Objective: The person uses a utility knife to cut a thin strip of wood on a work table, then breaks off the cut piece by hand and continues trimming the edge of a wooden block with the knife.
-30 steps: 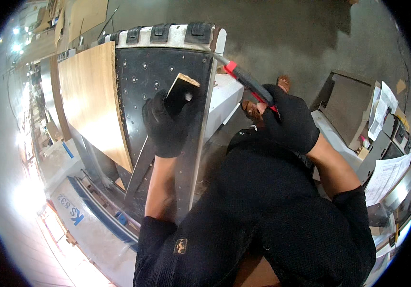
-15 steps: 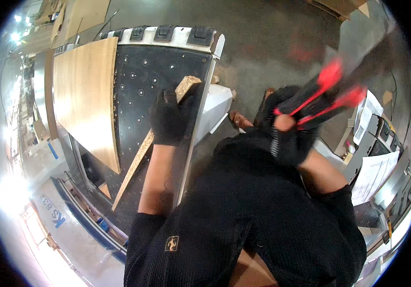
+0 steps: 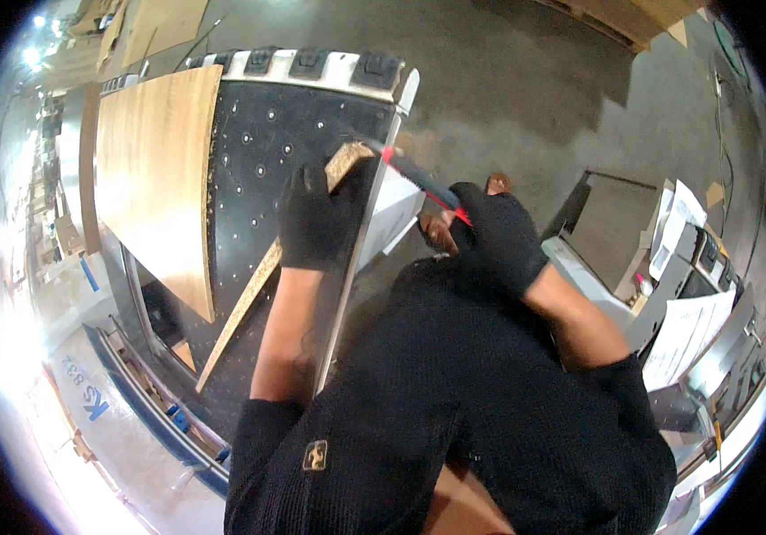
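My left hand (image 3: 311, 218), in a black glove, is closed round a narrow piece of chipboard (image 3: 249, 290) whose raw, speckled edge shows. The piece slants over a black tabletop (image 3: 262, 143) dotted with small metal studs. My right hand (image 3: 499, 232), gloved too, grips a hand tool with a black-and-red handle (image 3: 427, 185). The tool's thin grey end is smeared by motion, at the far end of the chipboard; whether it touches cannot be told. Left of my left hand, a wood-grain panel (image 3: 160, 178) lies on the same tabletop.
A white rail with black pads (image 3: 311, 67) bounds the table's far end, and a metal edge (image 3: 352, 267) its right side. At right stand a grey box-like unit (image 3: 610, 227) and paper sheets (image 3: 690, 330). A wooden pallet (image 3: 606, 18) is at the far right.
My right hand has swung the tool from the upper right over to the left, bringing its end to the far end of the chipboard. The left hand keeps its hold.
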`<move>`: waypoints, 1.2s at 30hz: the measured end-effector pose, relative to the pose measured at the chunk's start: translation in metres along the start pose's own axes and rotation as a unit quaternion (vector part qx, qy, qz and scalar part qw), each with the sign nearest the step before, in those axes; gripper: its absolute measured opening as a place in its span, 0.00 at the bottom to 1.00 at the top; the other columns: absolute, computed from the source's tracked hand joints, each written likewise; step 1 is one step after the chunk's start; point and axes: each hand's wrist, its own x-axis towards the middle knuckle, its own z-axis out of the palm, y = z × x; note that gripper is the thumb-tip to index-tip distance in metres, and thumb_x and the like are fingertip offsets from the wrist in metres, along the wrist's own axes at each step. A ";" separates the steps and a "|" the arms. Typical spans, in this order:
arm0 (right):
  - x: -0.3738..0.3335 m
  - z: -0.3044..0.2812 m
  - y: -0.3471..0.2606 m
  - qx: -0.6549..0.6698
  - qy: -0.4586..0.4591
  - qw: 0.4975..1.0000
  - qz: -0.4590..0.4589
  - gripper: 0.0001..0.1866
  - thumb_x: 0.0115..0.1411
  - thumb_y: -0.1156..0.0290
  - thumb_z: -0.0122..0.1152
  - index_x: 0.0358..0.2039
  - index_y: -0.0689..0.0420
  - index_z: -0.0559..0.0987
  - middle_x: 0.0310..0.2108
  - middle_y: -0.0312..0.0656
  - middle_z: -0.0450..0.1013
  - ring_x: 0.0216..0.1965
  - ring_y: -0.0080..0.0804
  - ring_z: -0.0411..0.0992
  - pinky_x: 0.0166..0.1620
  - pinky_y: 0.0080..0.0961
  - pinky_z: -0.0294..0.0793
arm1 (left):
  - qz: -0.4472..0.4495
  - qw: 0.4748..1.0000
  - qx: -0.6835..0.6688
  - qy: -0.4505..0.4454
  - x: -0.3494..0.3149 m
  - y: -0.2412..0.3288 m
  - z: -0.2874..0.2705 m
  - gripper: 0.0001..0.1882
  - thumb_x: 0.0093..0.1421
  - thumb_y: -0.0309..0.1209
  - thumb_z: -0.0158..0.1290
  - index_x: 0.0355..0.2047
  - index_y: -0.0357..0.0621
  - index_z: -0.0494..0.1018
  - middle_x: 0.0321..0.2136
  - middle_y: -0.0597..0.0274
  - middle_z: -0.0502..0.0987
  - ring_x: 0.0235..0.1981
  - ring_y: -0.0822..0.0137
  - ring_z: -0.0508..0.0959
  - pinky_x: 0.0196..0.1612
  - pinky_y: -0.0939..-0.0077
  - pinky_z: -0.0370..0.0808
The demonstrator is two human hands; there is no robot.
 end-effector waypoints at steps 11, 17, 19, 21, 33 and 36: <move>-0.005 -0.025 -0.022 -0.009 0.121 0.992 -0.030 0.13 0.65 0.69 0.64 0.47 0.62 0.77 0.33 0.56 0.79 0.37 0.56 0.79 0.43 0.46 0.76 | -0.019 1.000 -0.005 -0.007 0.007 0.001 -0.001 0.22 0.63 0.39 0.64 0.52 0.39 0.77 0.44 0.39 0.82 0.46 0.36 0.82 0.48 0.46 0.79; 0.008 0.001 -0.002 0.025 0.125 0.980 -0.152 0.08 0.65 0.72 0.63 0.43 0.60 0.78 0.28 0.55 0.78 0.31 0.55 0.80 0.38 0.48 0.77 | 0.011 1.000 -0.005 0.012 -0.003 0.006 -0.005 0.21 0.62 0.40 0.65 0.50 0.39 0.78 0.42 0.38 0.82 0.45 0.34 0.81 0.47 0.45 0.79; 0.003 -0.006 -0.016 -0.058 0.079 0.994 -0.045 0.07 0.64 0.73 0.63 0.40 0.60 0.79 0.28 0.55 0.78 0.31 0.54 0.80 0.38 0.48 0.76 | -0.005 1.000 -0.013 0.011 -0.002 0.016 -0.012 0.20 0.62 0.40 0.65 0.49 0.40 0.78 0.41 0.39 0.82 0.44 0.35 0.82 0.45 0.46 0.79; -0.003 -0.018 -0.032 0.006 0.111 0.990 -0.085 0.08 0.64 0.73 0.65 0.41 0.60 0.80 0.27 0.54 0.78 0.30 0.52 0.80 0.38 0.47 0.76 | -0.006 1.000 -0.022 0.005 -0.007 0.005 0.001 0.19 0.62 0.39 0.65 0.48 0.40 0.78 0.41 0.40 0.82 0.44 0.35 0.82 0.45 0.46 0.79; -0.001 0.042 0.034 0.038 0.006 0.998 -0.046 0.16 0.65 0.64 0.65 0.50 0.54 0.77 0.34 0.52 0.82 0.36 0.52 0.83 0.41 0.46 0.80 | 0.001 1.000 -0.017 0.003 -0.004 0.013 0.001 0.17 0.62 0.38 0.65 0.44 0.38 0.77 0.38 0.45 0.82 0.41 0.39 0.82 0.43 0.46 0.80; 0.006 0.037 0.025 -0.004 -0.044 0.998 -0.033 0.13 0.67 0.64 0.63 0.48 0.56 0.76 0.32 0.52 0.81 0.34 0.52 0.83 0.40 0.44 0.80 | 0.003 1.000 -0.017 0.014 -0.004 0.009 0.003 0.19 0.62 0.39 0.65 0.45 0.36 0.77 0.38 0.40 0.81 0.41 0.35 0.82 0.43 0.45 0.79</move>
